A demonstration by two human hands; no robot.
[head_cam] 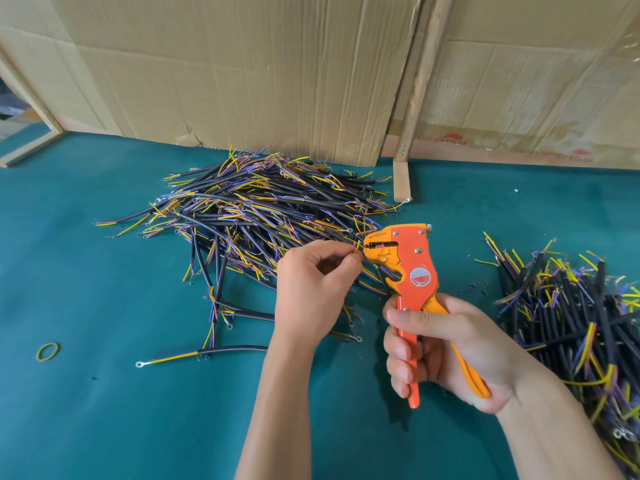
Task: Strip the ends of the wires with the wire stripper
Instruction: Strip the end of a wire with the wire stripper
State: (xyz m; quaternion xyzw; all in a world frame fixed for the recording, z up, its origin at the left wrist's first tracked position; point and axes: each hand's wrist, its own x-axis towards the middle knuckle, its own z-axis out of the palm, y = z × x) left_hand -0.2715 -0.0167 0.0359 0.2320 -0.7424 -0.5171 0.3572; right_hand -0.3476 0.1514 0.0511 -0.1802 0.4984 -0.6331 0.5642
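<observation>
Green table (104, 410) underneath, backed by flattened cardboard sheets (242, 71) and a wooden post (415, 98) propped between them. Big heap of cut cables (249, 209) at centre, black jackets with yellow, blue and brown cores fanning out, some ending in ring terminals; likely the unfinished stock, within easy reach of the left hand. Second heap of cables (581, 317) at the right edge, probably kept apart to separate sorted from unsorted. Right hand (446, 348) wrapped round both handles of the orange wire stripper (415, 271), nose aimed left, ready to squeeze. Left hand (311, 285) pinching a thin yellow wire (357, 247) between thumb and fingertips, its tip just at the stripper's mouth, apparently being fed in for the cut; whether already seated between the blades cannot be told. Nothing blocking that gap. Loose cable with a ring terminal (194, 355) lying nearer the front, and a small rubber band (47, 351) well off to the left.
</observation>
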